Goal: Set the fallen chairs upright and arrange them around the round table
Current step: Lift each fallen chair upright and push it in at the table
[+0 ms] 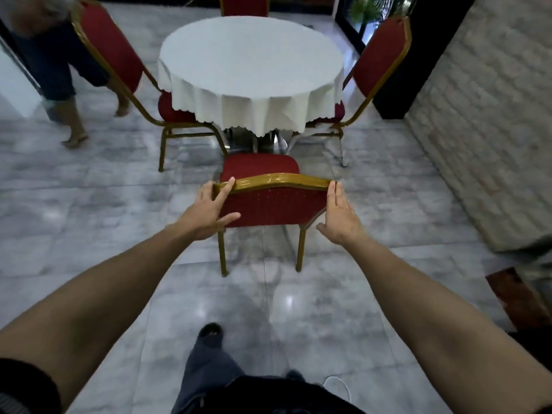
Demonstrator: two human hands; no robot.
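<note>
Our left hand [209, 212] and right hand [339, 216], fingers straight, press near chair's [273, 204] backrest; chair upright before counter [251, 59].

Both bare arms reach forward, nearly straight. The left hand [209, 212] lies with fingers extended and spread, forefinger raised, thumb pointing right. The right hand [339, 215] stands edge-on, fingers straight and together, thumb stretched out to the left. One trousered leg steps forward below.
</note>
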